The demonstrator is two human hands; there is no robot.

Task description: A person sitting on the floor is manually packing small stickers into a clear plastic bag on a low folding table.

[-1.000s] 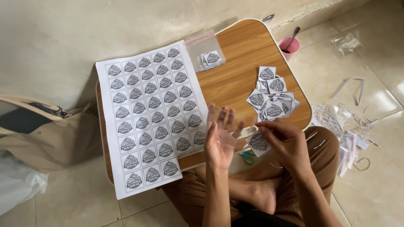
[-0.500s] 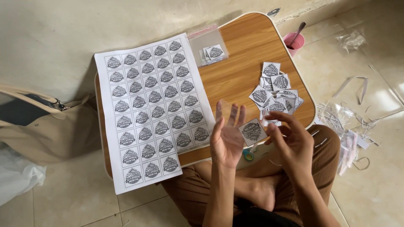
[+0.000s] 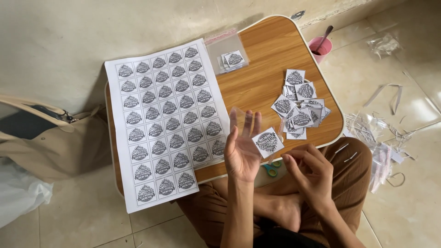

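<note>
My left hand (image 3: 241,154) is raised palm-up over the near edge of a small wooden table (image 3: 264,80). It holds a small clear plastic bag (image 3: 240,120) against its fingers. One cut black-and-white label (image 3: 268,142) sticks out by its thumb. My right hand (image 3: 312,170) hovers just right of and below that label with its fingers curled, and nothing shows in it. A printed sheet of labels (image 3: 167,119) covers the table's left side. A loose pile of cut labels (image 3: 301,110) lies at the table's right.
A clear bag with labels inside (image 3: 229,57) lies at the table's far edge. Scissors (image 3: 271,169) peek out below the near edge. A pink cup (image 3: 320,46) stands on the tiled floor, paper scraps and clear bags (image 3: 379,138) lie at right, and a beige bag (image 3: 50,142) sits at left.
My right hand brought the cut label up to my left hand, then dropped away lower. The label now sits by my left thumb, and my left hand stays raised.
</note>
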